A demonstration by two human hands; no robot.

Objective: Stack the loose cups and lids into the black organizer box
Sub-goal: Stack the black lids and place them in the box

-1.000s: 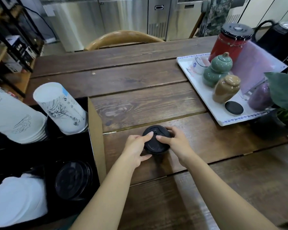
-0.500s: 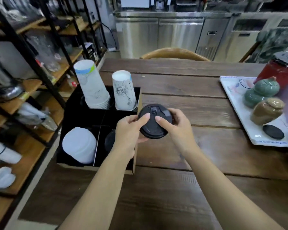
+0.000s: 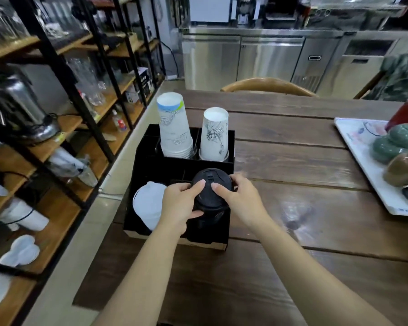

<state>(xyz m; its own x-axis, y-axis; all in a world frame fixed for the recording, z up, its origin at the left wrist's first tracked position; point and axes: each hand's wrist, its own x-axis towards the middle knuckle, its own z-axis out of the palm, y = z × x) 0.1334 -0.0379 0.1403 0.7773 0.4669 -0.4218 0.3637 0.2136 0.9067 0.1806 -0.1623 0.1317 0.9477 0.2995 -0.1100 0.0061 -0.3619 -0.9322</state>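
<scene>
Two hands held a stack of black lids point(image 3: 210, 191) between them over the near right compartment of the black organizer box point(image 3: 146, 161). The left hand point(image 3: 180, 205) had its grip clamped on the stack's left side, thumb low on the side and forefinger across the top lid. The right hand point(image 3: 239, 196) pressed the right side, its grip closed on the same stack, fingers curled round the far edge. The stack's lower part sat down inside the compartment; whether it rested on the bottom could not be told. In the near left compartment lay a pile of white lids point(image 3: 149, 203). Both far compartments held upside-down paper cups: a taller stack with a blue-and-green band point(image 3: 173, 128) on the left, and a shorter printed cup point(image 3: 214, 135) beside it. The box stood at the left edge of the wooden table point(image 3: 292, 161).
</scene>
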